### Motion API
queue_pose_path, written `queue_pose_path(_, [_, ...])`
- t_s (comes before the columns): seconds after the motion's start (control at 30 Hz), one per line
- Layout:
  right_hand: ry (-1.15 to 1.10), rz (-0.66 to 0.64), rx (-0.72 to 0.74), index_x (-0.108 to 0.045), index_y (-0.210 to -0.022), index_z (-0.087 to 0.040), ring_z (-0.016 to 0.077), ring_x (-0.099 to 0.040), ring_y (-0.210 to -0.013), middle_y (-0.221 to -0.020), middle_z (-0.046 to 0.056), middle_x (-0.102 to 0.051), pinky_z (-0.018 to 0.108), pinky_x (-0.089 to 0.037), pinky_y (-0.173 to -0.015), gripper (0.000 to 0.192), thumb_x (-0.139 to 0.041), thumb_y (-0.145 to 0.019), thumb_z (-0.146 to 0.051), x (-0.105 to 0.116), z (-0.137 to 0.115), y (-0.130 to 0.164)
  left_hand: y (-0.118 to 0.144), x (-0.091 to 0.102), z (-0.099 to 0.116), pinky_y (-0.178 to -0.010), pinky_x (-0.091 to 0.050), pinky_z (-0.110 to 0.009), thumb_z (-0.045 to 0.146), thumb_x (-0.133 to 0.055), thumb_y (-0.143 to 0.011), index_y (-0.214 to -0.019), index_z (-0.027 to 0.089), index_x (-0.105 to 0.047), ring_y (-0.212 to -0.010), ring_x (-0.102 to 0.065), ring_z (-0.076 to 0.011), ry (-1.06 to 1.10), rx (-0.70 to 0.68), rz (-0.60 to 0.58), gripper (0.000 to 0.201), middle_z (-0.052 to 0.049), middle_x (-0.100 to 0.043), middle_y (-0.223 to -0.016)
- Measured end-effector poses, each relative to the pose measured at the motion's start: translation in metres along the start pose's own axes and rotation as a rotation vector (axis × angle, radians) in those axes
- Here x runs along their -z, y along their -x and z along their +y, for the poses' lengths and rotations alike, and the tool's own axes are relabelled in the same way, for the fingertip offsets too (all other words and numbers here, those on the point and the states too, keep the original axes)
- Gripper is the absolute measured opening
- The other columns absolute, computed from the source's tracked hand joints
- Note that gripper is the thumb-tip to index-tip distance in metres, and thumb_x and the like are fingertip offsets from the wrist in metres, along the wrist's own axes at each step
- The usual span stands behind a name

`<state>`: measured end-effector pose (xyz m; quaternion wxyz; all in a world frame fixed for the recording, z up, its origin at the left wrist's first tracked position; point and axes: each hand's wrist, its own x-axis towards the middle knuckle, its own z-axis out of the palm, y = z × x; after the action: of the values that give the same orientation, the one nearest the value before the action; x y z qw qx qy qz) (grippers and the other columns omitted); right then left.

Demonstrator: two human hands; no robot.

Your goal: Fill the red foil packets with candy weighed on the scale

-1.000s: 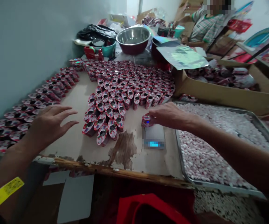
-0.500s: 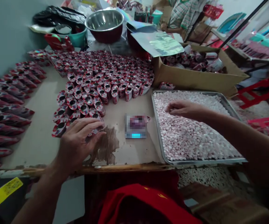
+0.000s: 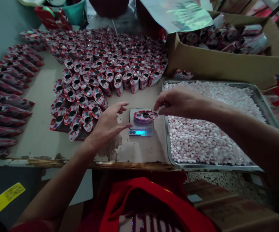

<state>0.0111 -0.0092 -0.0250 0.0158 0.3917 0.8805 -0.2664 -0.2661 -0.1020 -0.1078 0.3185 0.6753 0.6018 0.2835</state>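
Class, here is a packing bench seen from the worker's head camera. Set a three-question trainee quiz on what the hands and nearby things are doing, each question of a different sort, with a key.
1. True or false: a pouch stands open on the scale.
2. Where does the tray of pink candies lie relative to the scale?
A) to its left B) to its right C) behind it
3. Fill in: the right hand has its fingertips at the pouch's ____ .

Key:
1. True.
2. B.
3. Rim. The left hand is spread open just left of the scale, holding nothing; whether it rests on the table cannot be told.
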Motion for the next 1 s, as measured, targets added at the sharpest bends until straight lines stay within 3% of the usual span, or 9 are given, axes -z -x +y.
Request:
queue_pose_path(0.13, [0.094, 0.013, 0.048, -0.088, -0.101, -0.020, 0.0158, -0.064, -0.073, -0.079, 0.002, -0.075, 0.029, -0.041, -0.070, 0.029, -0.067, -0.083, -0.010, 0.002, -0.023, -0.014, 0.000, -0.002, -0.003, -0.095, -0.056, -0.040, 0.034, -0.095, -0.075, -0.142, 0.021, -0.064, -0.116, -0.068, -0.0274, 0.070, 0.073, -0.038, 0.075, -0.010, -0.075, -0.129])
queue_pose_path(0.3, [0.148, 0.010, 0.101, -0.088, -0.102, -0.018, 0.0178, -0.066, -0.080, -0.086, 0.005, -0.078, 0.028, -0.041, -0.074, 0.034, -0.063, -0.083, -0.004, -0.004, -0.040, -0.020, -0.003, -0.007, -0.007, -0.097, -0.054, -0.040, 0.033, -0.091, -0.078, -0.139, 0.021, -0.067, -0.113, -0.068, -0.0252, 0.127, 0.030, -0.018, 0.066, -0.008, -0.075, -0.125])
queue_pose_path(0.73, [0.178, 0.027, 0.030, -0.086, -0.109, -0.022, 0.0162, -0.064, -0.075, -0.084, 0.003, -0.076, 0.029, -0.038, -0.071, 0.035, -0.066, -0.086, -0.006, -0.016, -0.048, -0.022, 0.002, 0.004, -0.006, -0.101, -0.056, -0.043, 0.032, -0.092, -0.073, -0.135, 0.022, -0.069, -0.115, -0.067, -0.0278, 0.175, 0.088, 0.056, 0.066, -0.009, -0.075, -0.125])
queue_pose_path(0.87, [0.152, 0.060, 0.053, -0.085, -0.116, -0.022, 0.0177, -0.067, -0.081, -0.096, 0.005, -0.080, 0.030, -0.041, -0.074, 0.032, -0.075, -0.087, -0.015, -0.016, -0.035, -0.024, 0.001, 0.004, -0.007, -0.100, -0.057, -0.045, 0.035, -0.090, -0.075, -0.134, 0.025, -0.071, -0.115, -0.068, -0.0291, 0.169, 0.072, 0.048, 0.064, -0.009, -0.075, -0.128])
queue_pose_path(1.0, [0.242, 0.164, -0.071, -0.084, -0.105, -0.019, 0.0195, -0.068, -0.083, -0.089, 0.005, -0.077, 0.031, -0.043, -0.079, 0.023, -0.065, -0.092, -0.015, 0.000, 0.008, -0.005, -0.001, 0.007, -0.012, -0.102, -0.056, -0.046, 0.043, -0.090, -0.078, -0.134, 0.027, -0.071, -0.114, -0.068, -0.0300, 0.099, 0.037, 0.074, 0.061, -0.008, -0.075, -0.131])
